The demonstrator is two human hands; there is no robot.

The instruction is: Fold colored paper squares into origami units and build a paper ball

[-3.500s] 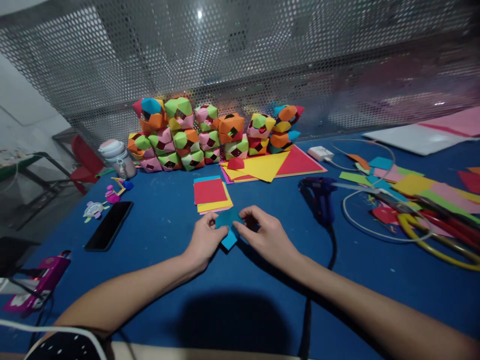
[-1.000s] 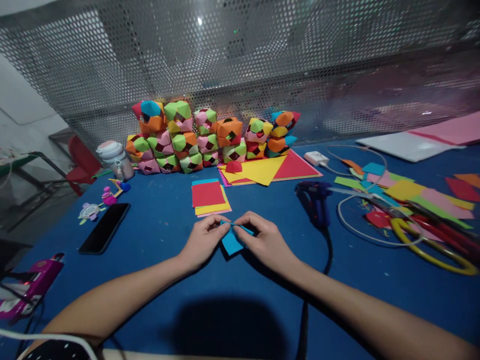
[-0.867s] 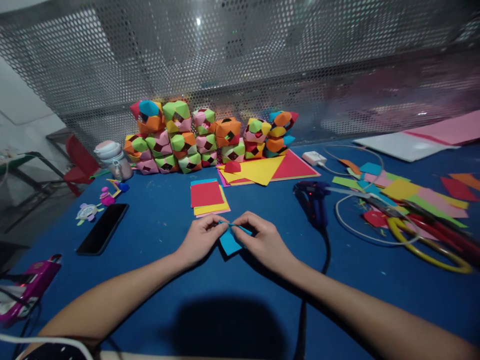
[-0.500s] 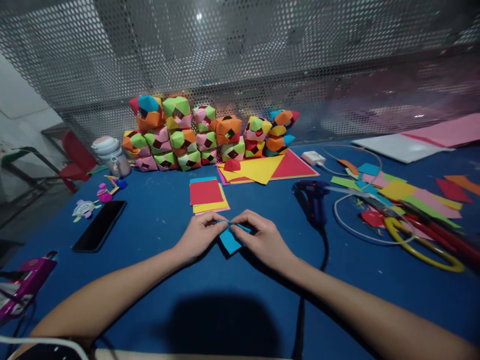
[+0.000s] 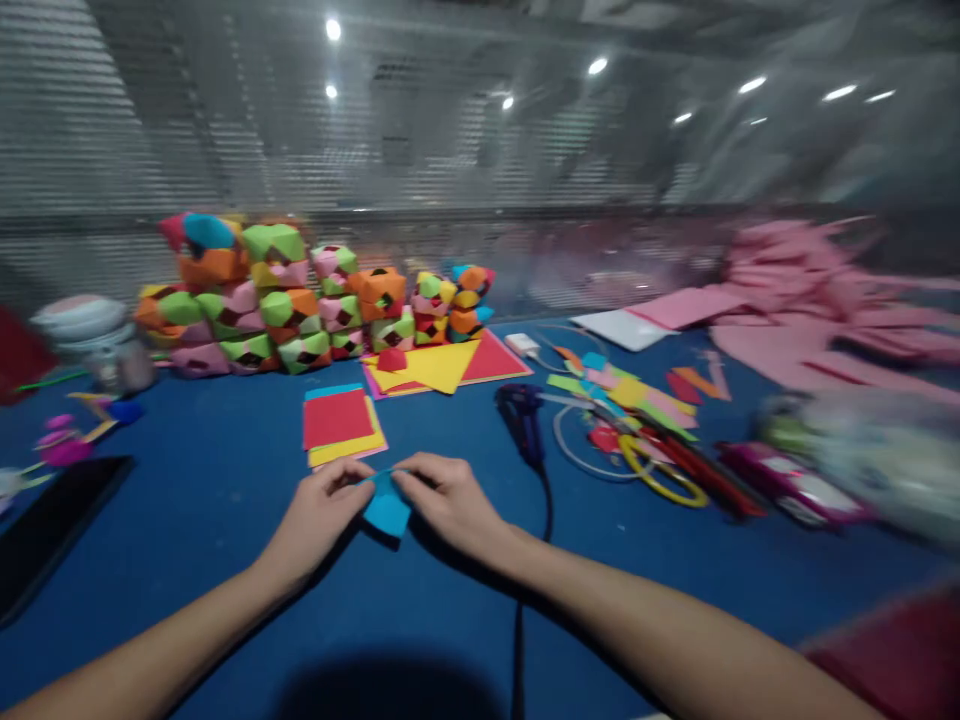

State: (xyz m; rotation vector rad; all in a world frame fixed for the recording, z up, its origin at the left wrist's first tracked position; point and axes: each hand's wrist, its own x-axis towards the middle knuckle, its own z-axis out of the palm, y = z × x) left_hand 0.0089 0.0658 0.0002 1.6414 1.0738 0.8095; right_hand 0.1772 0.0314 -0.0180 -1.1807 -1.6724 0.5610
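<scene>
Head cam: plain blue paper [image 5: 388, 510] btwn both hands [image 5: 319, 512] [image 5: 452, 502].

Dim light, sideways blur toward edges.

The small blue piece [image 5: 388, 508] at the near middle looks like smooth, matt paper, as do the square sheets [image 5: 337, 418] and, farther off, the folded ornaments [image 5: 292, 315]. The desk [image 5: 225, 480] looks smooth and dull. To my left the phone [image 5: 64, 530] is sleek; at right, a cloudy plastic bag [image 5: 885, 460] looks crinkled. The far panel [image 5: 450, 150] seems grey metal, faintly shiny.
</scene>
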